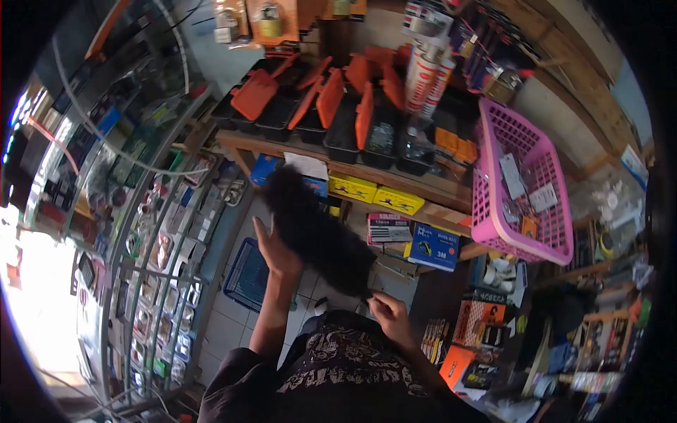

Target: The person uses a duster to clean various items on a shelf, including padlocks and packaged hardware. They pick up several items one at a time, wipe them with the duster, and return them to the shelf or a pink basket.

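Observation:
A fluffy black feather duster [317,236] slants across the middle of the view, in front of my body. My right hand [389,316] is closed around its thin handle end, at the lower right. Against the duster's left side rests my left hand [277,248], open, with its fingers stretched out. The far tip of the duster reaches up to the edge of a wooden shelf [296,146]. Black bins [343,137] with raised orange lids [330,99] stand in a row on that shelf.
A pink basket [522,243] holding packets stands on the right. White sealant tubes [423,77] rise behind the bins. Yellow boxes [352,189] and a blue box [433,247] sit below. Glass display shelving [151,271] lines the left; a blue basket [243,278] is on the floor.

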`<state>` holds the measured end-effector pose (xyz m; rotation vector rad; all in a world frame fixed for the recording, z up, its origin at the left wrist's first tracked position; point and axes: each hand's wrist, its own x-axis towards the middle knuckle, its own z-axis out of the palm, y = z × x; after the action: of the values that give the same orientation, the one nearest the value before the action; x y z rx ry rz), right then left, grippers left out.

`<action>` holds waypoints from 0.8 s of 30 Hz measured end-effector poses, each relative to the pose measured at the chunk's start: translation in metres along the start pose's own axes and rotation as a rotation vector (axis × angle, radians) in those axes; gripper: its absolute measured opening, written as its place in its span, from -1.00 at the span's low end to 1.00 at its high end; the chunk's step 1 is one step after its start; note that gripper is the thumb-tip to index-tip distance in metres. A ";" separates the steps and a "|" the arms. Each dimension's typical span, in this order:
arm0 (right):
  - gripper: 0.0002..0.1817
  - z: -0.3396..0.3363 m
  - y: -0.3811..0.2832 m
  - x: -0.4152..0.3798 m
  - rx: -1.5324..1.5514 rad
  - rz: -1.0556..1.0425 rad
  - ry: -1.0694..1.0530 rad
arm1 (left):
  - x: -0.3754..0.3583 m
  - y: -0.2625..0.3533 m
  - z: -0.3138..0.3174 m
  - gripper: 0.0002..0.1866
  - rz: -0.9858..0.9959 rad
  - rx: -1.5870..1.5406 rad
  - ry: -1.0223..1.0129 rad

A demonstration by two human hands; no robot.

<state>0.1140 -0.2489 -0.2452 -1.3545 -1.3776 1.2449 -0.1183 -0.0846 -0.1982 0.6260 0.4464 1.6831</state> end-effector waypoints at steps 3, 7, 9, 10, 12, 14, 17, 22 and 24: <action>-0.66 0.015 0.009 0.008 0.192 0.010 0.114 | -0.008 -0.010 0.015 -0.25 -0.403 -0.173 0.301; -0.61 0.005 0.022 -0.010 0.094 0.064 -0.019 | 0.020 -0.004 -0.007 -0.16 -0.354 -0.240 0.164; -0.58 -0.007 0.034 -0.029 0.070 0.053 -0.051 | 0.036 0.005 -0.013 -0.13 -0.154 -0.334 -0.245; -0.56 -0.016 0.033 -0.037 0.060 0.052 -0.079 | 0.036 0.011 -0.011 -0.11 -0.111 -0.209 -0.063; -0.54 -0.043 0.005 -0.054 0.067 0.154 -0.113 | 0.047 0.016 -0.033 -0.13 -0.130 -0.220 -0.107; -0.58 -0.083 0.005 -0.076 0.009 0.119 -0.052 | 0.045 0.020 -0.026 -0.16 -0.120 -0.187 -0.066; -0.61 -0.144 -0.058 -0.112 -0.137 0.066 0.201 | 0.041 0.015 -0.026 -0.24 -0.111 -0.185 -0.058; -0.64 -0.205 -0.153 -0.124 -0.526 0.001 0.792 | 0.035 -0.007 -0.027 -0.40 -0.124 0.203 -0.072; -0.67 -0.219 -0.177 -0.098 -0.766 -0.061 0.949 | 0.033 -0.010 -0.023 -0.48 -0.264 -0.025 -0.076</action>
<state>0.3048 -0.3124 -0.0247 -2.0044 -1.1609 -0.1085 -0.1297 -0.0494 -0.2169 0.5835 0.4336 1.4078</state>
